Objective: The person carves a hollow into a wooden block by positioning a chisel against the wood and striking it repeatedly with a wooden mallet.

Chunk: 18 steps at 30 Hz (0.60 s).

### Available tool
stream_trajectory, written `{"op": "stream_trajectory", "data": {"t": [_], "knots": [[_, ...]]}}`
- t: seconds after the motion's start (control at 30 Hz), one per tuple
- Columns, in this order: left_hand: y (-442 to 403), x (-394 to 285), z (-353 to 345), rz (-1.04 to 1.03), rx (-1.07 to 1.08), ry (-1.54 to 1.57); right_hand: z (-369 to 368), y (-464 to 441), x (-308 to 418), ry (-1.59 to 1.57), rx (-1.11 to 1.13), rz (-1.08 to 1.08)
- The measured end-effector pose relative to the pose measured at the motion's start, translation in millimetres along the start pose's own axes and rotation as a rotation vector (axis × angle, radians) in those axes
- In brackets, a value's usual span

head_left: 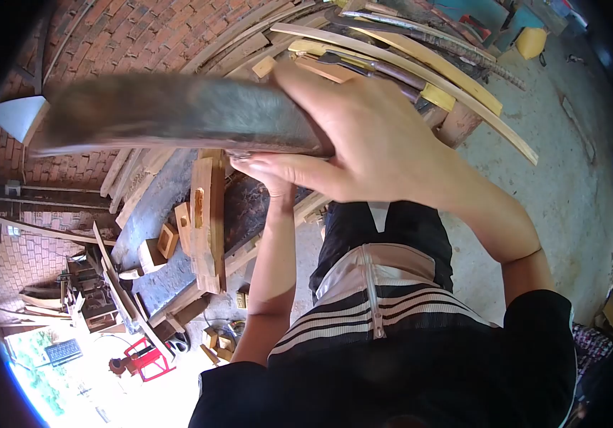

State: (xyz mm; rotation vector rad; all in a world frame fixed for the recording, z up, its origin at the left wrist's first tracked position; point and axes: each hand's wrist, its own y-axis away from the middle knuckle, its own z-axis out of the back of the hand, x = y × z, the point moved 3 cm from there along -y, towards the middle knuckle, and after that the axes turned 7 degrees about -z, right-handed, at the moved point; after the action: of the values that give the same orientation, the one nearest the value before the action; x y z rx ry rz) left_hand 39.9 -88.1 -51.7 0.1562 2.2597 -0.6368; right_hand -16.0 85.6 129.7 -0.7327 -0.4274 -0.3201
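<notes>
A long dark bar-like piece, blurred and close to the camera, spans the upper left. My right hand holds its right end between thumb and fingers. Beneath that end is my left hand, largely covered by the dark piece and my right thumb; its fingers are hidden, so its grip cannot be made out. Below and left of my left hand, a wooden block with a slot cut in it rests on the dark workbench.
Small wood blocks sit on the bench at left. Long wood strips and tools with handles lie at the top. A red frame stands at lower left. The concrete floor stretches along the right.
</notes>
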Motion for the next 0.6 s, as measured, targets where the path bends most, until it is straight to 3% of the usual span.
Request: {"op": "stream_trajectory", "data": {"t": [0.03,0.07,0.1,0.13,0.3,0.37,0.6], "knots": [[1.6,-6.4,-6.9,-0.014,-0.062,-0.005,-7.3,3.4,-8.1,0.062,0.065,-0.027],[-1.0,-17.4,-14.8,-0.207,0.052,-0.247,-19.0,6.0,-25.0,0.050,0.283,-0.126],[-1.7,-26.9,-24.0,-0.398,0.169,-0.486,-23.2,8.7,-38.7,-0.039,0.354,-0.182],[-5.9,-47.5,-47.8,-0.342,0.043,-0.296,-23.9,12.3,-45.6,-0.091,0.353,-0.269],[-31.4,-49.1,-0.5,-0.185,-0.086,-0.170,-74.4,54.6,-107.0,-0.233,0.264,-0.530],[-44.3,-48.9,4.7,-0.158,-0.135,-0.074,-100.0,79.6,-134.6,-0.028,0.516,-0.760],[-57.5,-52.5,3.6,-0.127,-0.181,-0.072,-131.6,114.0,-138.2,0.028,0.520,-0.848]]}}
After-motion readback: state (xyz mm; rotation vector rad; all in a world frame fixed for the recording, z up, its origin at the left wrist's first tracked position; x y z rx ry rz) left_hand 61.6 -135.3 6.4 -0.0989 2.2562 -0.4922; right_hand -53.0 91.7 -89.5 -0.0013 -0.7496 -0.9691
